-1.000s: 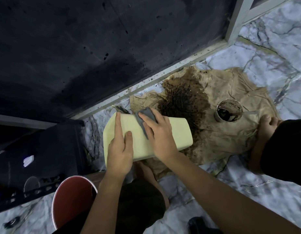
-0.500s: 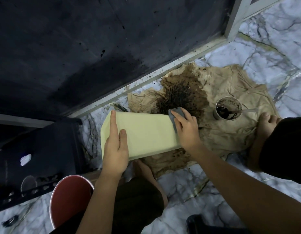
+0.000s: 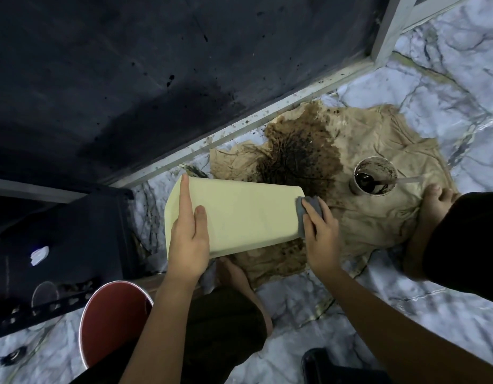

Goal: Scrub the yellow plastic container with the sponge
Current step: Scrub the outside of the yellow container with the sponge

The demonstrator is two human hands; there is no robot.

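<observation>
The yellow plastic container [image 3: 239, 214] lies on its side, held just above a stained tan cloth [image 3: 378, 217] spread over the marble-patterned floor [image 3: 447, 87]. Its pale surface carries no label, brand or writing that I can read. The left hand [image 3: 188, 242] rests flat on the wider end, index finger stretched straight toward the far edge, thumb alongside, pinning it down. The right hand [image 3: 321, 239] curls over a grey sponge [image 3: 309, 212], pressing it against the narrow end of the container. Beyond that end, the cloth is soaked dark brown. Further right stands a small cup [image 3: 374, 178] with dark residue inside and a pale utensil resting in it. A bare foot [image 3: 433, 200] touches the cloth nearby. A red bucket [image 3: 112, 320] sits near the left arm.
</observation>
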